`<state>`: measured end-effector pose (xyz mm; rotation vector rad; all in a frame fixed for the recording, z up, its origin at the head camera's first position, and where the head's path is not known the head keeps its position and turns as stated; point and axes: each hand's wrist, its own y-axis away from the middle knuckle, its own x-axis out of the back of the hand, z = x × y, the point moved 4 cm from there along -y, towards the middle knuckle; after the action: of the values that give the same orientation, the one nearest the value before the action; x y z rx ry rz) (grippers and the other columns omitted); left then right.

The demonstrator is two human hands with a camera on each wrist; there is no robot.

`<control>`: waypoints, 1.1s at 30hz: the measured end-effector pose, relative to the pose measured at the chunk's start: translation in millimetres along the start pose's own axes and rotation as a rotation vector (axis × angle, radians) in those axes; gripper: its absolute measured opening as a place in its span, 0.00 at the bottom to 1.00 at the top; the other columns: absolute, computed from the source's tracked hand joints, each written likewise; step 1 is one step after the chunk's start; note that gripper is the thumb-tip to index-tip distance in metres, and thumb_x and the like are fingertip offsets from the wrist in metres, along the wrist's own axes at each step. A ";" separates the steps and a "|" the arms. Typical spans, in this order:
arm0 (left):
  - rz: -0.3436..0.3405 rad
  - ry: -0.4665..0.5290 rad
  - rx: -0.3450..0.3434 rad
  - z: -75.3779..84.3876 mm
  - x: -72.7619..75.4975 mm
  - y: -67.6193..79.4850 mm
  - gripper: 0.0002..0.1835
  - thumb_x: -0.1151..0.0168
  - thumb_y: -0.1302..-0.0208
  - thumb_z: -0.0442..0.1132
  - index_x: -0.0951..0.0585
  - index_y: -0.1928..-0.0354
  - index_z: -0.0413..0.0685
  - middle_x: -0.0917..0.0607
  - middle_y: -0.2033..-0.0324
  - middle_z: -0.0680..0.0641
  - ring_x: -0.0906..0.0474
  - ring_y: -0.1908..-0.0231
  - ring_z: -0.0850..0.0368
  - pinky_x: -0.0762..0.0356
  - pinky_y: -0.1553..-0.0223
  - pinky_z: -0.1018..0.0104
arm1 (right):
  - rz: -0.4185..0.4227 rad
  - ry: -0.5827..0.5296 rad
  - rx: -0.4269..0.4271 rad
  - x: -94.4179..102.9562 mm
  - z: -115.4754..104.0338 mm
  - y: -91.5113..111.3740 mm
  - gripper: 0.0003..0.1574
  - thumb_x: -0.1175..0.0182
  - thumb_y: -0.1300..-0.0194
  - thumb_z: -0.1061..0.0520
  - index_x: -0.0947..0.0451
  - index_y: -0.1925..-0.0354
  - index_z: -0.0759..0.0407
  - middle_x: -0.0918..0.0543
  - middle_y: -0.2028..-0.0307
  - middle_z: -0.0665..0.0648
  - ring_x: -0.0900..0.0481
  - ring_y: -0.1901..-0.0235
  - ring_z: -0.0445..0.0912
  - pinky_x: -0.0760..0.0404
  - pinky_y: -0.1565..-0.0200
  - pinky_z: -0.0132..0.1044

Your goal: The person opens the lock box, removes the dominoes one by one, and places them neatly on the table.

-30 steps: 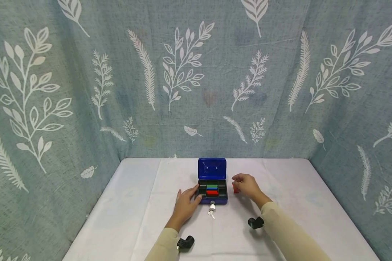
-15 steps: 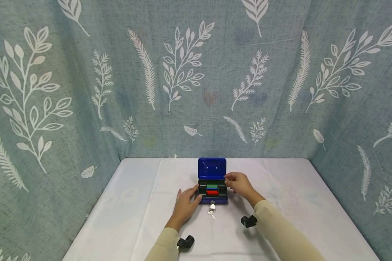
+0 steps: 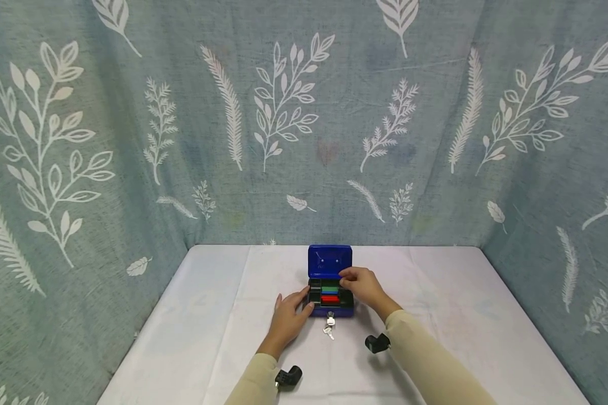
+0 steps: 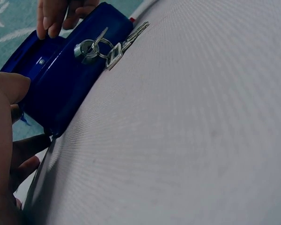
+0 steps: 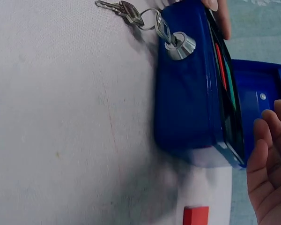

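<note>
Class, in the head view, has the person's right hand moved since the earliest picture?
Yes, leftward. Judged against the blue box, the right hand has gone from beyond the box's right side to overlapping its right part.

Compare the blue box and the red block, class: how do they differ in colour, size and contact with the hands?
Colour: the box is blue outside, while the block is red. Size: the box is much larger than the block. Contact: the left hand touches the box, but no hand touches the block. Both rest on the white table.
</note>
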<state>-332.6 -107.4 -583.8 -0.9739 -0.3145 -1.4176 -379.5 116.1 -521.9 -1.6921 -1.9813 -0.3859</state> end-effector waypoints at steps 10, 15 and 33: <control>-0.011 0.012 0.001 2.3 2.3 1.9 0.27 0.41 0.33 0.53 0.25 0.34 0.54 0.19 0.44 0.49 0.27 0.40 0.51 0.57 0.32 0.37 | -0.015 0.056 -0.001 -13.2 -4.1 -2.3 0.14 0.35 0.37 0.61 0.17 0.53 0.62 0.15 0.65 0.50 0.19 0.62 0.44 0.19 0.54 0.44; -0.008 0.007 -0.006 2.5 2.9 1.2 0.27 0.42 0.33 0.53 0.25 0.34 0.54 0.19 0.44 0.49 0.27 0.40 0.51 0.57 0.32 0.37 | -0.021 0.087 -0.002 -16.4 -3.5 -4.5 0.13 0.35 0.38 0.63 0.17 0.53 0.62 0.15 0.65 0.49 0.19 0.62 0.43 0.19 0.54 0.43; -0.009 0.001 -0.007 2.4 3.1 0.6 0.28 0.44 0.32 0.56 0.26 0.34 0.55 0.19 0.44 0.50 0.27 0.40 0.51 0.57 0.32 0.37 | -0.137 0.284 0.069 -30.2 -10.6 -9.1 0.19 0.34 0.37 0.56 0.18 0.48 0.58 0.14 0.61 0.50 0.19 0.53 0.48 0.24 0.45 0.50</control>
<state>-330.6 -107.8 -580.4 -0.9790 -0.3138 -1.4280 -383.4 83.8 -528.5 -1.3793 -1.8805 -0.5667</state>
